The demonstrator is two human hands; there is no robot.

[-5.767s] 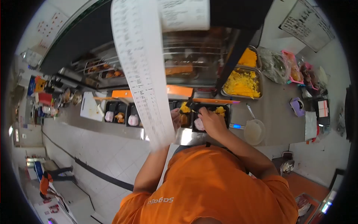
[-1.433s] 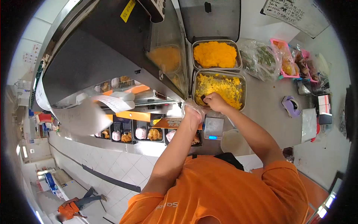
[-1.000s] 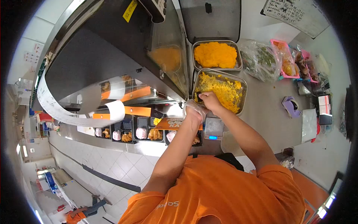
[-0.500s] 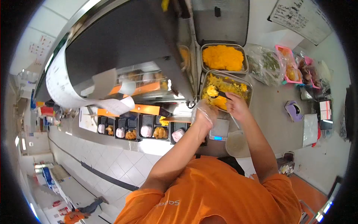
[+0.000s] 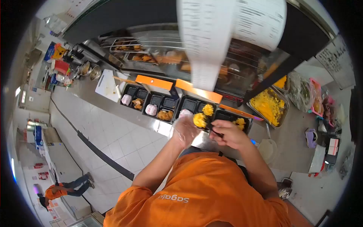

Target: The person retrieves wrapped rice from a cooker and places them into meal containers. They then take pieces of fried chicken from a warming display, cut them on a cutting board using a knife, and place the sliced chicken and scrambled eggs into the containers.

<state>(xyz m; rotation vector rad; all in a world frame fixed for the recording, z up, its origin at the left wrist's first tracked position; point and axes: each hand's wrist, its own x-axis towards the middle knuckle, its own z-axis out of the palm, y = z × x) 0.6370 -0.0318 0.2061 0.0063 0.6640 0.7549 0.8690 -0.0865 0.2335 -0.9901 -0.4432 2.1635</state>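
Observation:
My right hand point(image 5: 228, 134) is closed round the black handle of a serving spoon point(image 5: 214, 132). A heap of crumbly yellow food point(image 5: 199, 120) covers the spoon's head. My left hand point(image 5: 184, 131), in a clear plastic glove, is cupped close beside the heap with its fingers extended; I cannot tell whether it touches. Both hands are over the near side of a black compartment box point(image 5: 188, 103), which holds a white wrapped bundle point(image 5: 185, 113) and a yellow portion point(image 5: 207, 109). Another black box point(image 5: 223, 114) to the right has yellow food point(image 5: 239, 122) in it.
Two black boxes point(image 5: 169, 103) point(image 5: 141, 93) with wrapped bundles and fried pieces stand to the left. Paper receipts point(image 5: 206, 45) hang in front. At right are a steel pan point(image 5: 284, 118) of yellow food and a clear bowl point(image 5: 269, 151). Another person point(image 5: 62, 191) is far left.
Both hands have moved left from the steel pan to the black boxes, the right one carrying the loaded spoon. The view has turned left, and the receipts now hang in front.

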